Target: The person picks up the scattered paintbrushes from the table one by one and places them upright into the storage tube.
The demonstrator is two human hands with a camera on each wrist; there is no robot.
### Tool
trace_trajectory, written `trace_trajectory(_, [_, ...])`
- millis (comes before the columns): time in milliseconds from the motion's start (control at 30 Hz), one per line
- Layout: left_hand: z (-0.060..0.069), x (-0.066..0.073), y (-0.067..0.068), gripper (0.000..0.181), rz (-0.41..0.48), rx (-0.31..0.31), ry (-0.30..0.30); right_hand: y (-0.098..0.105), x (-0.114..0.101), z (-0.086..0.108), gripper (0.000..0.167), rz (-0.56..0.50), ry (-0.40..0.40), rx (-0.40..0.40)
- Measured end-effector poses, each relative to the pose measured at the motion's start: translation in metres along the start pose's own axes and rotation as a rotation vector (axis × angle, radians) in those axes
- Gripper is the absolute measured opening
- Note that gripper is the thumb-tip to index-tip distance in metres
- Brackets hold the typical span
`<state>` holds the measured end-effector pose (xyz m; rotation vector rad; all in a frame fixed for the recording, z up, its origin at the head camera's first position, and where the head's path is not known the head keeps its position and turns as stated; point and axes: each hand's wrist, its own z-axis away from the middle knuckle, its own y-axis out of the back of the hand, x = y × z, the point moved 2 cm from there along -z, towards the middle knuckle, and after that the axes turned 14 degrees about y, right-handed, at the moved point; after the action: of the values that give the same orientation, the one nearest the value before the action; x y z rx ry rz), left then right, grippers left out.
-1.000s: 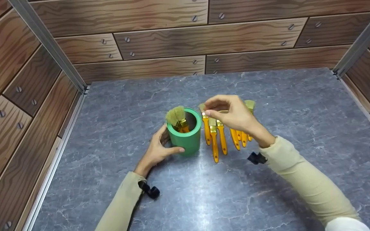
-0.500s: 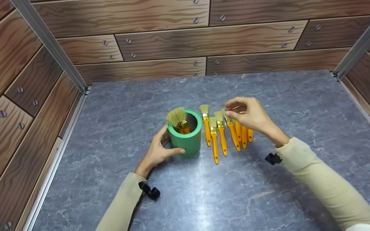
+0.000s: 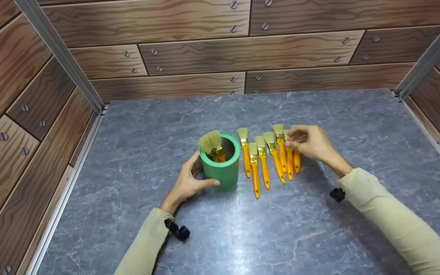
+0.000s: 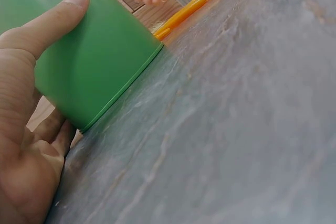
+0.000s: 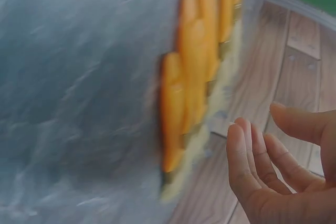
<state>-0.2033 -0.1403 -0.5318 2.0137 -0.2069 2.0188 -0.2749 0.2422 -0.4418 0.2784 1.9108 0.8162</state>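
Observation:
A green can (image 3: 220, 173) stands upright on the table, with brushes (image 3: 213, 143) leaning bristles-up at its left side. My left hand (image 3: 186, 182) grips the can's left side, thumb across the front; the left wrist view shows that thumb on the green wall (image 4: 100, 51). To the can's right several brushes with orange handles (image 3: 255, 177) lie in a row, bristles away from me. Over the bristle ends at the row's right end is my right hand (image 3: 311, 143), fingers bent. In the right wrist view the right hand (image 5: 278, 166) has a gap between thumb and fingers, holding nothing.
The grey marbled table (image 3: 128, 152) is bounded by wood-patterned walls (image 3: 189, 53) at the back and sides, with metal posts (image 3: 67, 61) in the corners. Black wrist mounts (image 3: 178, 230) sit at both sleeves.
My right hand has moved right, from beside the can to the row's right end, uncovering the brushes it passed over. The left hand keeps its grip on the can.

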Motion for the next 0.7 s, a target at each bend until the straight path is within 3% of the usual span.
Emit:
trace_trajectory(367, [-0.002,0.001,0.000,0.105,0.020,0.000,-0.010,0.002,0.043,0.005,0.028,0.098,-0.125,-0.026])
trace_trajectory(700, [0.000,0.001,-0.001,0.108,0.014,0.009,-0.002,0.006,0.049,0.009,0.040,0.108,-0.274,-0.056])
